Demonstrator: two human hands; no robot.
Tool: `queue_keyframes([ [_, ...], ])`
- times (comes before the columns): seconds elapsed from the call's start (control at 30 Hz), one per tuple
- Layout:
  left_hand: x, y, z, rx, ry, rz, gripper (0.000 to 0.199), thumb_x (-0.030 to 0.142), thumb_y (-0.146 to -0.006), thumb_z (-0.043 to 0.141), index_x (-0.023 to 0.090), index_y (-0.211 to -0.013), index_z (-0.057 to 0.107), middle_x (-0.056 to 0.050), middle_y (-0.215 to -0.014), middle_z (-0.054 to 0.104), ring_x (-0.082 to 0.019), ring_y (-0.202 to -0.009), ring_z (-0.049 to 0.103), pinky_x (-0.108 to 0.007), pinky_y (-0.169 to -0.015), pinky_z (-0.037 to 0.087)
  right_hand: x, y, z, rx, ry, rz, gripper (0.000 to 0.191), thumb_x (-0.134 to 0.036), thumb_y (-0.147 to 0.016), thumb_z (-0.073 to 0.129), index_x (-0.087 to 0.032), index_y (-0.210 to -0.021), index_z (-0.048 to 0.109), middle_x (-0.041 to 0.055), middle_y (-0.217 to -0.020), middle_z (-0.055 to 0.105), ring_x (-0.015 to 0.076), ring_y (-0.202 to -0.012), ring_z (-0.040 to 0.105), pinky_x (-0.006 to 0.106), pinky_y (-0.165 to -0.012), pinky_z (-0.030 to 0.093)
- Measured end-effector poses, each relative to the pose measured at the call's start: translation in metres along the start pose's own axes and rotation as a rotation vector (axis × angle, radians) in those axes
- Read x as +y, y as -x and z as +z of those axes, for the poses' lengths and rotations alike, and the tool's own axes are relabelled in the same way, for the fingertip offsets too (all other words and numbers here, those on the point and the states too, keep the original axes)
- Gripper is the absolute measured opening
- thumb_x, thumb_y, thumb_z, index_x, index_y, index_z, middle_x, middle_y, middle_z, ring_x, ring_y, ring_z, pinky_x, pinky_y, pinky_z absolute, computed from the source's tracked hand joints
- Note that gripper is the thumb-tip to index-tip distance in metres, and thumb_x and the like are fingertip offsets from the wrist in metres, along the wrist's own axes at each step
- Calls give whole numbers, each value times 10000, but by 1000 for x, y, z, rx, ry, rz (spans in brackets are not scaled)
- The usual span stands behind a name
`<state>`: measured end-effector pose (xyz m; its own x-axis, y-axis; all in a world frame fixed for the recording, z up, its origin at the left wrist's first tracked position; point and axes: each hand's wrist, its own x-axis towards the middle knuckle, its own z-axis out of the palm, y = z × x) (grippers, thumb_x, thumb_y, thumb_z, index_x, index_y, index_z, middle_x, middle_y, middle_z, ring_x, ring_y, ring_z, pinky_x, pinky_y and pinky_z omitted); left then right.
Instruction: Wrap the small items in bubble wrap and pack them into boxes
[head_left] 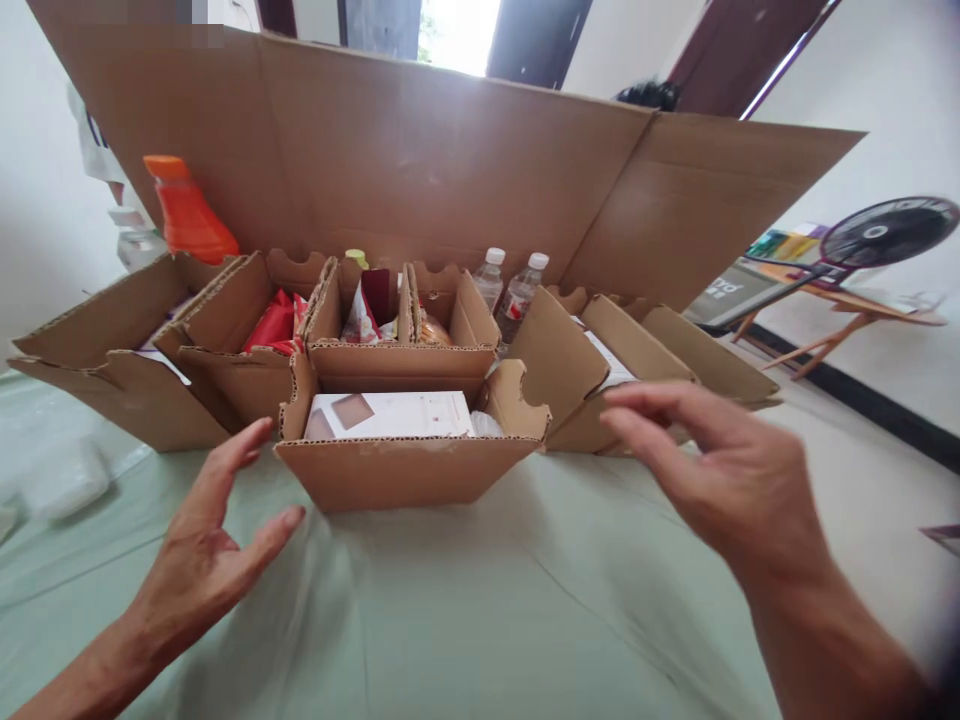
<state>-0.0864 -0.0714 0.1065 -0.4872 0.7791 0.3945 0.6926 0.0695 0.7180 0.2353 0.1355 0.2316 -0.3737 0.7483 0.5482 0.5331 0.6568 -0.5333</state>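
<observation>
My left hand (206, 555) hovers over the green cloth at the left end of the front cardboard box (405, 475), thumb and fingers apart, with nothing in it. To the right of that box, my right hand (720, 470) is raised with bent fingers, the thumb tip close below the fingertips. I see nothing between them, and it covers part of the boxes behind. A white carton (397, 412) lies in the front box, beside something clear and ribbed (486, 425).
Behind stand several cardboard boxes (401, 362) holding packets, including a red packet (274, 322). An orange bottle (191, 215) and clear bottles (517, 300) stand before an upright cardboard panel (450, 160). Clear plastic packaging (67, 480) lies left. A fan (877, 235) is at right.
</observation>
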Motion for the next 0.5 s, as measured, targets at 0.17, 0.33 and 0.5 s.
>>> queue_keyframes([
  [0.17,-7,6,36,-158,211,-161,796,529,-871,689,297,-1553,351,-137,-1543,495,-359,-1364,554,-570,-1134,472,35,47,63,-316,-239,157,662,-512,-838,715,-247,-1419,540,108,-1295,679,280,-1064,669,406,-822,568],
  [0.33,15,24,64,-165,358,-210,688,511,-923,634,272,-1521,393,-133,-1492,549,-325,-1356,570,-513,-1133,491,24,75,82,-262,-310,185,334,-474,-970,532,-220,-1144,664,99,-1102,716,270,-996,668,411,-866,562],
  [0.5,23,105,47,-138,229,-246,625,589,-852,688,334,-1407,560,-88,-1237,722,-383,-1284,624,-549,-1061,565,10,159,46,-141,-217,207,389,-478,-983,546,-282,-1304,644,111,-1145,720,351,-1132,657,501,-997,540],
])
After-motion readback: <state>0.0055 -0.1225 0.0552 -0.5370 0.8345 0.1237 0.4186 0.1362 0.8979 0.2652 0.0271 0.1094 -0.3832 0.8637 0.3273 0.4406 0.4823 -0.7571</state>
